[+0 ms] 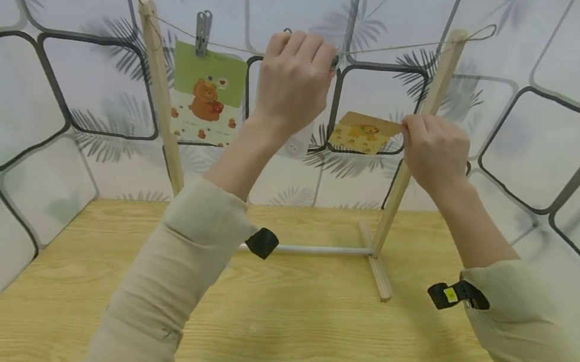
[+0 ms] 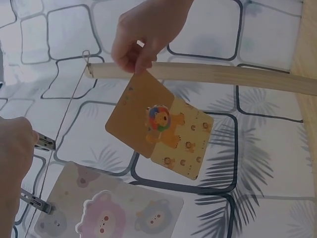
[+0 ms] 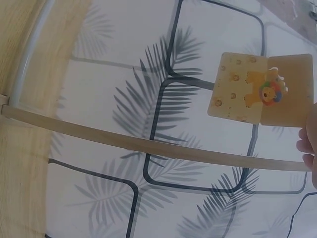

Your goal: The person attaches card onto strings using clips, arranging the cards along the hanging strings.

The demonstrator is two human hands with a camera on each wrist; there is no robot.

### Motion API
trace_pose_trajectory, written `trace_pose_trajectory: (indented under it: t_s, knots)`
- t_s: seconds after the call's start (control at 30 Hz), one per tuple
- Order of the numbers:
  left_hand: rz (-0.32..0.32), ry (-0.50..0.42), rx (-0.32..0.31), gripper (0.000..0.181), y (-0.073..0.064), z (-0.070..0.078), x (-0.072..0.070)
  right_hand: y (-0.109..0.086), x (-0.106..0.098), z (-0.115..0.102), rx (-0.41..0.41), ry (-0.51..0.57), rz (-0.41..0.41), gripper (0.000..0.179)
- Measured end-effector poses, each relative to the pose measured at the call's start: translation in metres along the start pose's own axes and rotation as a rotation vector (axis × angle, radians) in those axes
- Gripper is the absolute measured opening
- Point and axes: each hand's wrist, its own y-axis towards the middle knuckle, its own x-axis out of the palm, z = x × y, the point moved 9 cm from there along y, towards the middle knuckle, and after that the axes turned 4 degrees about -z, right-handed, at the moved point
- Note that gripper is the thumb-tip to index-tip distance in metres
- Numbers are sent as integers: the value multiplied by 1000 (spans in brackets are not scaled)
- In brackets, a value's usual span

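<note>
My left hand (image 1: 296, 80) is up at the string (image 1: 385, 50), its fingers curled around a metal clothespin (image 2: 45, 143) whose tip pokes out beside the string. With its fingertips my right hand (image 1: 435, 153) pinches a corner of an orange and yellow lion card (image 2: 161, 124), which hangs tilted to the right of the left hand. Below the left hand, a pale card with pink and grey animal faces (image 2: 124, 208) hangs from another metal clothespin (image 2: 35, 201); in the head view the left arm mostly hides it. A green bear card (image 1: 207, 91) hangs farther left from its own clothespin (image 1: 202, 33).
Two wooden posts (image 1: 162, 95) carry the string. A white bar (image 1: 325, 250) runs along the wood-grain table (image 1: 274, 322) to the right post's wooden foot (image 1: 378, 277). Behind stands a patterned backdrop (image 1: 536, 143) with leaf prints.
</note>
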Motion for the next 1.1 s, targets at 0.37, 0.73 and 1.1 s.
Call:
trace_pose_trajectory:
  t_s: [0.37,0.73,1.1]
  knots:
    - [-79,29,-44,16,6,-5,12,4,2,-1,-11,-7,-37,18]
    - [-159,4,-82,24,15,-1,23,6,6,-1,-27,-23,-17,19]
    - [-191,1,-85,25,18,6,29,13,8,-1,-30,-20,-21,18]
